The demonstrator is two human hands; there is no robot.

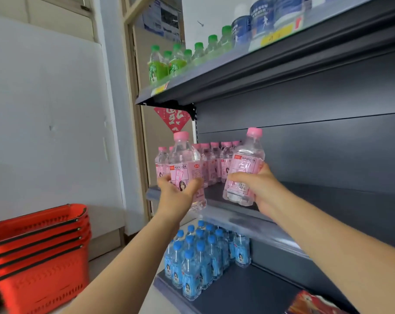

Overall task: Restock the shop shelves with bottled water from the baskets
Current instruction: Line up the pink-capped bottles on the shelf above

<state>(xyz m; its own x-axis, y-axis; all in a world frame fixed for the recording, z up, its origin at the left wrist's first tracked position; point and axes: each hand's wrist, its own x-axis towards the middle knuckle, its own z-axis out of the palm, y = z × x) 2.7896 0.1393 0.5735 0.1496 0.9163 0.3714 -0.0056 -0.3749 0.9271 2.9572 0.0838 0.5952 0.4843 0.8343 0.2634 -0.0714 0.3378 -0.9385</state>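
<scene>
Bottles held, one per hand. Left bottle [185,159] is gripped by the left hand [176,196] round the lower label, thumb on one side and fingers on the other. Right bottle [246,168] is clasped low on its body by the right hand [260,186], from the right side. Both are held roughly upright over the front edge of the middle shelf [237,219] and are not yet set down. Left bottle is close in front of the pink row [212,162] standing at the shelf's left end. Right bottle is just right of that row, over bare shelf.

Handling, judged: small, full plastic bottles, so an easy one-hand weight is expected. Walls look thin and are expected to dent under a hard squeeze; cap and lobed base are likely stiffer. Film label is probably slick, so a wrap round the mid-body is judged the safest hold. Breakage is unlikely. Toppling of neighbours is the main risk when a bottle is slid in.

Appearance: clear body, colourless liquid, pink screw cap, rounded shoulders. Pink label is printed "PEACH SODA" with a cartoon figure.

Also noted: blue bottles [198,257] lower down, green bottles [169,62] higher up, red baskets [38,257] stacked at lower left.
</scene>
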